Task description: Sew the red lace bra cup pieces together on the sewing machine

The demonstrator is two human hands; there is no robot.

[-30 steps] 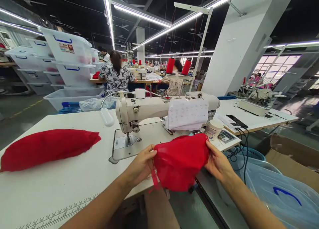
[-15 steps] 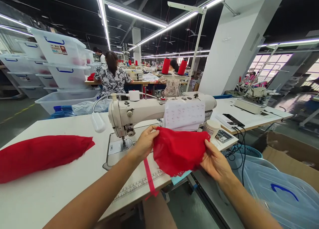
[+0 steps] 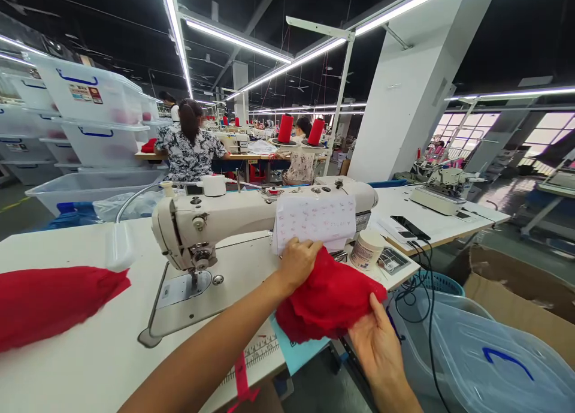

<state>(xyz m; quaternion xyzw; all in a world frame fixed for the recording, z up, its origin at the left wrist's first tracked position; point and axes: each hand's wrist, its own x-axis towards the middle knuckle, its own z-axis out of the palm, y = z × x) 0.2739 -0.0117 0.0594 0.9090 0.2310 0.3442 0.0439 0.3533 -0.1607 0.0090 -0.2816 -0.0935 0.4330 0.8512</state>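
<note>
Between my hands is a piece of red fabric, bunched and hanging over the table's right edge. My left hand pinches its upper left corner, close to the paper sheet on the machine. At the fabric's right edge, my right hand grips with the thumb on top and the fingers underneath. A white sewing machine stands just beyond, its needle and presser foot left of my hands. More red cloth lies on the left of the table. A light blue sheet shows beneath the held fabric.
A white tub and a phone are to the right. Cables hang past a blue basket, a clear lidded bin and a cardboard box. A red strip hangs over the front edge. Co-workers sit ahead.
The fabric was spread out between both hands; now it is more gathered and lower. My left hand has moved right, toward the paper. The view has shifted slightly.
</note>
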